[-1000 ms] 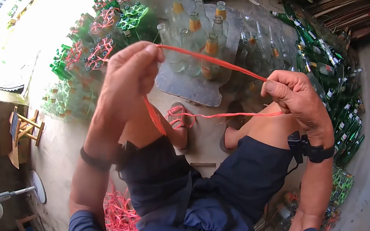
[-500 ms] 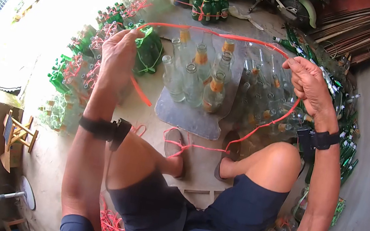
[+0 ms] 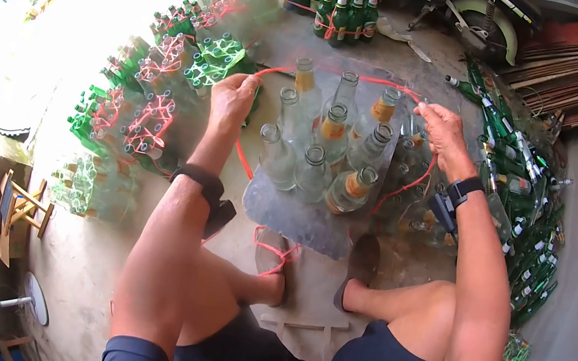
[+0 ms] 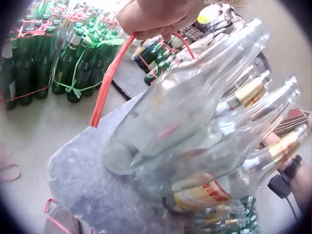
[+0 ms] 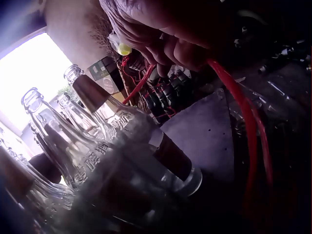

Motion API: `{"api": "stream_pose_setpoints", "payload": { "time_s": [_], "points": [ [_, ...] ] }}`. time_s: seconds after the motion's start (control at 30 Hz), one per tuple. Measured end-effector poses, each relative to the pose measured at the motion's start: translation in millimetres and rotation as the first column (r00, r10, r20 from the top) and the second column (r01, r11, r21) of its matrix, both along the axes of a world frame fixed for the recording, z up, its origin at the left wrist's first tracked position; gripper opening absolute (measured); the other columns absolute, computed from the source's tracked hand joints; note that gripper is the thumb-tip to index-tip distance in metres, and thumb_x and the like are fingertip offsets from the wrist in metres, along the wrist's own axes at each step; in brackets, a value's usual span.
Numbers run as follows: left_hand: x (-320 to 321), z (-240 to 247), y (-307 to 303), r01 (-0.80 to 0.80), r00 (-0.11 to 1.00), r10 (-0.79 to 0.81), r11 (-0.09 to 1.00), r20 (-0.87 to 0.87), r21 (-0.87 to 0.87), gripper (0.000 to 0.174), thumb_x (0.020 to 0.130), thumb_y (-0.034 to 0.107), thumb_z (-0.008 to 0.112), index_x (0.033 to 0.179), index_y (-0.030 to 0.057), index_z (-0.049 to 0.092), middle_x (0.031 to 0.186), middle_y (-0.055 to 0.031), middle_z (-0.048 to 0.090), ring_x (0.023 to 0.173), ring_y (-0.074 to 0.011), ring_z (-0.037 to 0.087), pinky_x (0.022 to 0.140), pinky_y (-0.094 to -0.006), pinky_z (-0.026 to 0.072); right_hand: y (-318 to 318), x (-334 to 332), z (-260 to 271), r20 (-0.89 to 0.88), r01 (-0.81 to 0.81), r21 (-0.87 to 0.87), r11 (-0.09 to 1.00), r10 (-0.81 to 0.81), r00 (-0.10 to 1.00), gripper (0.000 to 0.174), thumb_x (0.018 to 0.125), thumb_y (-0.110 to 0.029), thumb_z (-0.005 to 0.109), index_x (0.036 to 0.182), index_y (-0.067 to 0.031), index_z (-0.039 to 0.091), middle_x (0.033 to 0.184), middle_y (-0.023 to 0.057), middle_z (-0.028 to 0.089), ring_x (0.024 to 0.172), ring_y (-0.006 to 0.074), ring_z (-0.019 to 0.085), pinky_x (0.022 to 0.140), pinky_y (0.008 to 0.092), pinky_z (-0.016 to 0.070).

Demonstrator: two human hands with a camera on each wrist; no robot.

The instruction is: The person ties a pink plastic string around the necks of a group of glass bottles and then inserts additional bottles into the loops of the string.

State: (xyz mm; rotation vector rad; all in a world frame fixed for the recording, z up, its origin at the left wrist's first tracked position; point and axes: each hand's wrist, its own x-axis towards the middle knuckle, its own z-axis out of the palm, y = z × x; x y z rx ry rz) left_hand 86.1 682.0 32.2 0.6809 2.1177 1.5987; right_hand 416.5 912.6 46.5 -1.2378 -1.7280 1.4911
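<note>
The red ribbon was pinched at its left by the left hand, a short free end hanging below; if that pinch were loosened, the end might well be lost. In the middle, the ribbon was stretched across the far side of the clear bottles, which were clustered upright on a grey board. If the span were pulled unevenly, a neck could be caught and a bottle tipped; whether the glass was touched could not be told. At the right, the ribbon was gripped in the curled fingers of the right hand, and its trailing length could be snagged on nearby glass, dragging the span askew.

By the left wrist view, red print on a label was revealed, too small to be made out from the head. Only by the head view was the whole span between both hands shown. By the right wrist view, raised lettering on the glass was brought out, though much at the right was lost in darkness.
</note>
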Motion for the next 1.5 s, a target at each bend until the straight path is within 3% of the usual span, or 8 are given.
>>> {"api": "stream_pose_setpoints", "payload": {
  "time_s": [0.23,0.33,0.43,0.63,1.07,1.33,1.37,1.5],
  "points": [
    [9.3,-79.5,-21.1,0.117,0.991,-0.128,0.971,-0.041,-0.207,0.029,0.098,0.025,0.071,0.104,-0.0017,0.081,0.08,0.0001,0.069,0.07,-0.0099,0.058,0.064,-0.0293,0.0465,2.4,-0.4,-95.3,0.3,-0.135,0.188,0.973,0.074,0.951,0.028,0.091,-0.026,0.074,0.091,0.0014,0.078,0.071,0.0034,0.069,0.071,0.016,0.062,0.071,0.0358,0.0513],
    [7.1,-108.5,-29.7,0.214,0.97,-0.239,0.928,-0.047,-0.305,0.03,0.098,0.026,0.071,0.104,-0.001,0.08,0.085,-0.004,0.074,0.075,-0.0128,0.064,0.069,-0.0321,0.0518,-3.4,-3.6,-104.9,0.381,-0.237,0.141,0.961,0.169,0.909,0.028,0.093,-0.027,0.072,0.093,-0.0005,0.079,0.072,0.0074,0.07,0.071,0.0149,0.061,0.07,0.0346,0.0501],
    [-1.4,-142.7,-39.8,0.172,0.981,-0.193,0.909,-0.019,-0.379,0.047,0.087,0.05,0.077,0.102,0.0057,0.081,0.095,-0.0211,0.078,0.093,-0.0396,0.075,0.081,-0.0466,0.0554,-16.6,-7.6,-100.0,0.455,-0.266,0.074,0.961,0.205,0.867,0.032,0.095,-0.032,0.07,0.096,-0.0012,0.079,0.078,0.0155,0.072,0.076,0.021,0.067,0.074,0.0372,0.0521],
    [-10.0,-160.0,-53.2,0.225,0.903,-0.367,0.847,-0.225,-0.482,0.05,0.09,0.049,0.075,0.102,0.0004,0.078,0.092,-0.0238,0.077,0.09,-0.0364,0.076,0.077,-0.0468,0.0551,-40.6,-10.5,-109.1,0.524,-0.327,0.122,0.937,0.219,0.823,0.039,0.1,-0.035,0.057,0.106,-0.0025,0.078,0.109,0.0267,0.075,0.112,0.047,0.068,0.098,0.0495,0.0526],
    [29.6,-161.5,-90.9,0.189,0.88,-0.43,0.705,-0.2,-0.684,0.041,0.094,0.036,0.064,0.106,-0.0003,0.08,0.106,-0.0278,0.076,0.105,-0.0461,0.072,0.089,-0.0493,0.0546,-68.5,6.3,-95.8,0.748,-0.545,0.094,0.833,0.303,0.591,0.032,0.093,-0.018,0.055,0.107,0.0004,0.078,0.119,0.0277,0.073,0.115,0.0463,0.068,0.099,0.0511,0.0552],
    [99.9,-129.6,-103.6,0.073,0.995,-0.04,0.918,0.092,-0.39,0.031,0.096,0.024,0.062,0.097,-0.002,0.08,0.075,-0.0125,0.071,0.074,-0.0257,0.068,0.072,-0.0398,0.0537,-72.5,13.3,-124.8,0.723,-0.63,0.13,0.765,0.362,0.588,0.032,0.099,-0.025,0.057,0.102,0.0023,0.074,0.106,0.0299,0.073,0.105,0.0491,0.069,0.091,0.0535,0.0539],
    [104.9,-127.2,-104.8,0.093,0.97,-0.01,0.937,0.242,-0.336,0.025,0.099,0.025,0.063,0.099,0.0036,0.075,0.061,0.0077,0.045,0.046,-0.0047,0.036,0.041,-0.0251,0.0277,-72.6,16.7,-122.8,0.761,-0.714,0.156,0.683,0.377,0.527,0.033,0.099,-0.025,0.056,0.101,0.0024,0.074,0.101,0.0289,0.074,0.102,0.0479,0.07,0.089,0.0527,0.0542],
    [119.9,-122.2,-103.8,0.043,0.921,0.072,0.957,0.382,-0.286,0.022,0.099,0.021,0.064,0.102,0.0029,0.074,0.062,0.0084,0.044,0.045,-0.0048,0.036,0.04,-0.0245,0.0283,-82.7,32.6,-82.1,0.65,-0.519,-0.02,0.855,0.406,0.643,0.036,0.101,-0.027,0.054,0.089,0.0028,0.069,0.078,0.0167,0.069,0.078,0.033,0.069,0.074,0.0471,0.052]
  ]
}}
